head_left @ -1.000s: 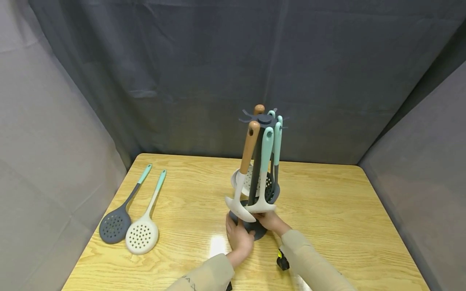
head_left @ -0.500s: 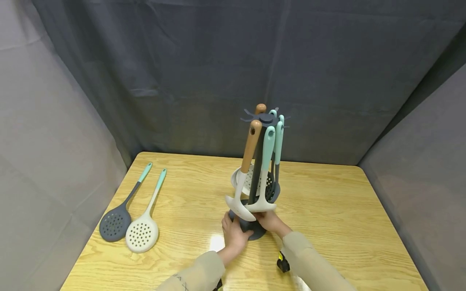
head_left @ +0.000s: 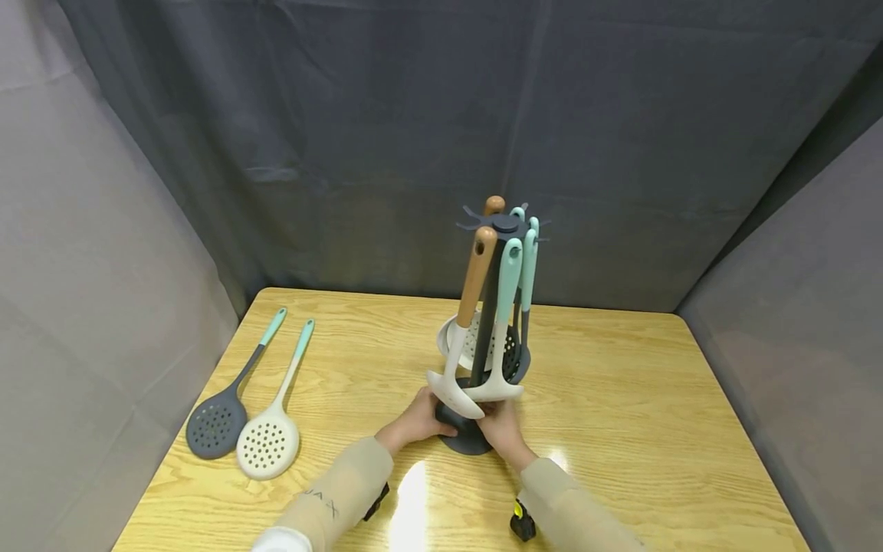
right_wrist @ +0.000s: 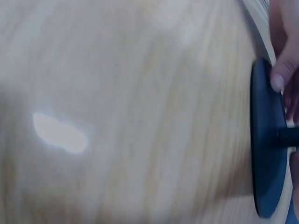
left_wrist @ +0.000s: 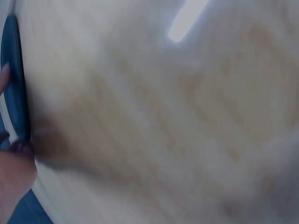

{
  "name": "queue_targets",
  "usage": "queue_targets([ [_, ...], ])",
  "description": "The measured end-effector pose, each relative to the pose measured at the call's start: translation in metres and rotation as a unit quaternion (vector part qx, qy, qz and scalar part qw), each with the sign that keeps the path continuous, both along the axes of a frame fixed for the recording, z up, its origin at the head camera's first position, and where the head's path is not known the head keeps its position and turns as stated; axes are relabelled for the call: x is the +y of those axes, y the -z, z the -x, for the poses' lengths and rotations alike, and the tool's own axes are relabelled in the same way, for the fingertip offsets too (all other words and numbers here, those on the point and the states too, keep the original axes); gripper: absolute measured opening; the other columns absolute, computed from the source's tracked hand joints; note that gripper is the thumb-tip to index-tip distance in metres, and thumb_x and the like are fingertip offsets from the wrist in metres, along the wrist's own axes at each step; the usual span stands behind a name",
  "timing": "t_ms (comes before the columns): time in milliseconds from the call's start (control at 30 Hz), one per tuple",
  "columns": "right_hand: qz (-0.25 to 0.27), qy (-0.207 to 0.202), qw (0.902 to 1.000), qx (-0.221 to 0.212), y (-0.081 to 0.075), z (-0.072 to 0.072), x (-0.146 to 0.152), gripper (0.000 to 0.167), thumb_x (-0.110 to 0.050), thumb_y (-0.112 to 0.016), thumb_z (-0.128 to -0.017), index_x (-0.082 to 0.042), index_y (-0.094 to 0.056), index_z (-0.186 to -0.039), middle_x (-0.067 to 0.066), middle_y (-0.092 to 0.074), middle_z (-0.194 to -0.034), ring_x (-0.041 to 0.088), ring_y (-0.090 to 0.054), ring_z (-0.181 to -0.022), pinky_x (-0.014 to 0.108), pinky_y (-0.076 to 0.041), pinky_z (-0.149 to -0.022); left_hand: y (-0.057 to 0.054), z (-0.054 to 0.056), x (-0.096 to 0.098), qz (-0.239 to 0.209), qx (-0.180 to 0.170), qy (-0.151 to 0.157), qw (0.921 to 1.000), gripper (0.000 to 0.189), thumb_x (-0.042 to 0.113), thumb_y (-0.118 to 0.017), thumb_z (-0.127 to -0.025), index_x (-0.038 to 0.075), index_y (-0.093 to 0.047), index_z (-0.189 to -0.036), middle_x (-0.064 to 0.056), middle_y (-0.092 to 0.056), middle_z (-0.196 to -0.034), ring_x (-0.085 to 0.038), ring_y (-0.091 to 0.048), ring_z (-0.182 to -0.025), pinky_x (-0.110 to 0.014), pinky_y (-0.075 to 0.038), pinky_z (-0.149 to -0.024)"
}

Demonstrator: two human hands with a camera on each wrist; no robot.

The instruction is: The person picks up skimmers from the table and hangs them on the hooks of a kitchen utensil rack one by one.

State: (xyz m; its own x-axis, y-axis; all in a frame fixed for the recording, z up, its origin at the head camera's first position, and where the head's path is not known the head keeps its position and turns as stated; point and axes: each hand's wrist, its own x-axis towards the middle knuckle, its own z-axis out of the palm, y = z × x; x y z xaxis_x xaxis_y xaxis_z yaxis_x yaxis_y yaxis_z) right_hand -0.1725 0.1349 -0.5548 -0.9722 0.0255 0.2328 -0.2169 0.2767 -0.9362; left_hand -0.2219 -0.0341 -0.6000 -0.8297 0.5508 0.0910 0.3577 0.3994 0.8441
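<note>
A dark rotating-style utensil stand (head_left: 488, 322) stands upright near the table's middle, its round base (head_left: 466, 441) towards me. From its hooked top hang a white-headed utensil with a wooden handle (head_left: 476, 280), a white one with a mint handle (head_left: 509, 280), and several more behind. My left hand (head_left: 417, 418) grips the base's left edge, thumb over its near side. On the other side, my right hand (head_left: 505, 433) grips the base, its fingers partly hidden under the hanging heads. The base (left_wrist: 16, 79) shows at the left wrist view's edge, and a thumb (right_wrist: 282, 70) lies on it in the right wrist view.
To the left, a dark skimmer (head_left: 217, 425) and a white skimmer (head_left: 269, 445) lie side by side, mint handles pointing away. The wooden table (head_left: 621, 429) ends at a dark curtain (head_left: 386, 153) behind, with grey cloth walls on both sides.
My left hand has shifted from the front of the base round to its left side, its forearm swinging left. The right hand has moved slightly nearer. The stand stays almost in place.
</note>
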Motion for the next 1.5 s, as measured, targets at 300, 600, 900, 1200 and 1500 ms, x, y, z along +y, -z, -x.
queue_targets([
  [300,-0.072,0.119,0.9882,0.064,0.037,0.006,-0.009,0.016,0.01,-0.061,-0.073,0.003,-0.063,-0.088,0.014,-0.063,-0.081,0.023,-0.06,-0.075,0.033,-0.051,-0.063,-0.012,0.014,-0.005,0.06,-0.039,0.063,0.9955,0.079,0.008,-0.087,-0.056,0.005,-0.047,-0.125,-0.008,-0.05,-0.125,-0.024,-0.045,-0.118,-0.037,-0.033,-0.104],
  [600,-0.09,0.144,0.9827,0.073,0.038,0.006,-0.013,0.016,0.011,-0.059,-0.075,0.001,-0.066,-0.085,0.013,-0.064,-0.08,0.027,-0.061,-0.077,0.037,-0.05,-0.063,-0.017,0.013,-0.004,0.055,-0.052,0.072,0.9945,0.082,0.004,-0.086,-0.056,0.001,-0.045,-0.127,-0.011,-0.05,-0.127,-0.026,-0.044,-0.12,-0.039,-0.033,-0.104],
  [900,-0.105,0.15,0.9806,0.069,0.033,0.006,-0.014,0.016,0.012,-0.056,-0.07,0.001,-0.067,-0.075,0.012,-0.064,-0.075,0.026,-0.06,-0.073,0.036,-0.05,-0.061,-0.018,0.005,-0.001,0.071,-0.022,0.04,0.9964,0.09,0.007,-0.087,-0.056,-0.001,-0.039,-0.131,-0.015,-0.044,-0.131,-0.027,-0.041,-0.121,-0.04,-0.032,-0.104],
  [1200,-0.123,0.112,0.985,0.047,0.032,0.009,-0.006,0.017,0.009,-0.056,-0.074,-0.002,-0.064,-0.063,0.007,-0.06,-0.06,0.011,-0.05,-0.058,0.029,-0.045,-0.052,-0.007,0.0,0.001,0.04,0.049,0.023,0.9977,0.083,0.018,-0.088,-0.054,0.0,-0.05,-0.125,-0.015,-0.052,-0.125,-0.031,-0.044,-0.117,-0.046,-0.033,-0.102],
  [1500,-0.113,0.069,0.9899,0.05,0.031,0.013,0.005,0.016,0.01,-0.055,-0.074,0.001,-0.065,-0.066,0.011,-0.063,-0.065,0.008,-0.051,-0.06,0.028,-0.047,-0.053,-0.007,-0.012,0.007,0.031,0.087,-0.019,0.9955,0.076,0.02,-0.088,-0.052,0.001,-0.055,-0.118,-0.012,-0.059,-0.116,-0.029,-0.05,-0.11,-0.046,-0.035,-0.099],
])
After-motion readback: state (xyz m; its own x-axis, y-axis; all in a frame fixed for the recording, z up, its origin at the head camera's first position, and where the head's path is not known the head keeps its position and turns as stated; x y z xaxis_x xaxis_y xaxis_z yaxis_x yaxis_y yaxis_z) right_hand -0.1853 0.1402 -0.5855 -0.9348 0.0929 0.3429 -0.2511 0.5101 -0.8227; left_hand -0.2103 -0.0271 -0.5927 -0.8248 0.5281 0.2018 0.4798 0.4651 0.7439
